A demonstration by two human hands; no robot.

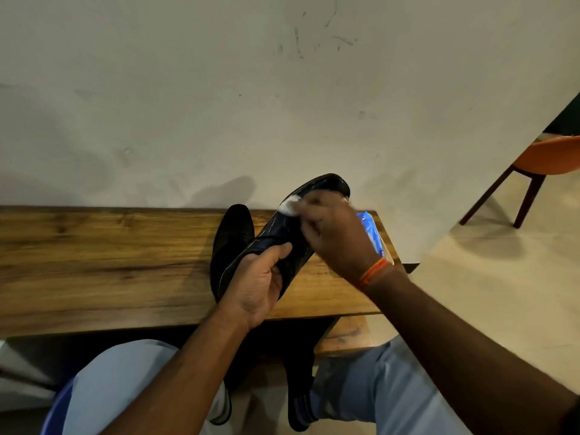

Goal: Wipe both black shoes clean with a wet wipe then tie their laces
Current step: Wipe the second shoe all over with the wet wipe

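One black shoe (282,227) is lifted off the wooden table, sole side turned toward me, toe pointing up and to the right. My left hand (257,284) grips it around the heel end. My right hand (335,233) is blurred and presses a white wet wipe (290,206) against the sole near the toe. The other black shoe (230,233) lies on the table (110,262) just left of and behind the held one, partly hidden by it. No laces show.
A blue pack of wipes (372,230) lies at the table's right end, half hidden by my right hand. A pale wall rises behind the table. An orange chair (546,161) stands on the floor at the far right. My knees are below the table edge.
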